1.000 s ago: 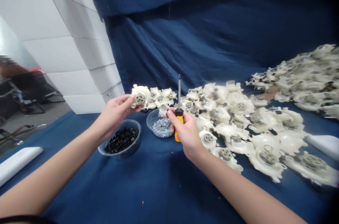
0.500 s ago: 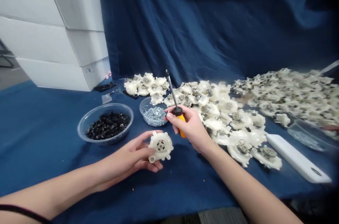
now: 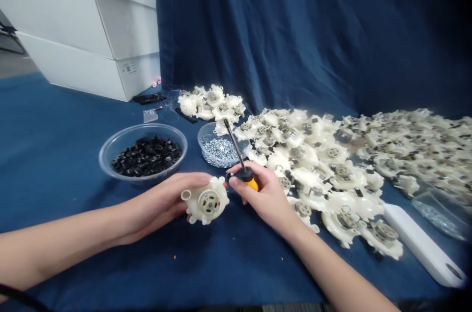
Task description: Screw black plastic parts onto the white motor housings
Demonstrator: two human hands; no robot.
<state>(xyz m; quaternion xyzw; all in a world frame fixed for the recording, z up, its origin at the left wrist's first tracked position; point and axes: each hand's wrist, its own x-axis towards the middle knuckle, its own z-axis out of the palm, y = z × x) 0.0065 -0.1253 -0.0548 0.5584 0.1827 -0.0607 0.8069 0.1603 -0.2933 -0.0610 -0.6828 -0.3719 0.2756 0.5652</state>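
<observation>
My left hand (image 3: 162, 201) grips a round white plastic housing (image 3: 205, 200) with a grey metal hub, holding it just above the blue cloth (image 3: 55, 145). Close to its right, my right hand (image 3: 263, 196) is closed around the orange handle of a screwdriver (image 3: 240, 162), whose metal shaft points up and to the left. A small clear bowl of silver screws (image 3: 219, 147) sits just behind the hands. A larger clear bowl of black parts (image 3: 143, 154) stands to its left.
A big heap of white housings (image 3: 332, 159) spreads across the right of the table, with a smaller cluster (image 3: 210, 103) at the back. White boxes (image 3: 88, 27) are stacked at the back left. A white flat bar (image 3: 420, 243) lies at the right.
My left hand brought the white housing down from beside the back cluster to just above the cloth in front of me. The screwdriver tilted left. The view swung to the right and down.
</observation>
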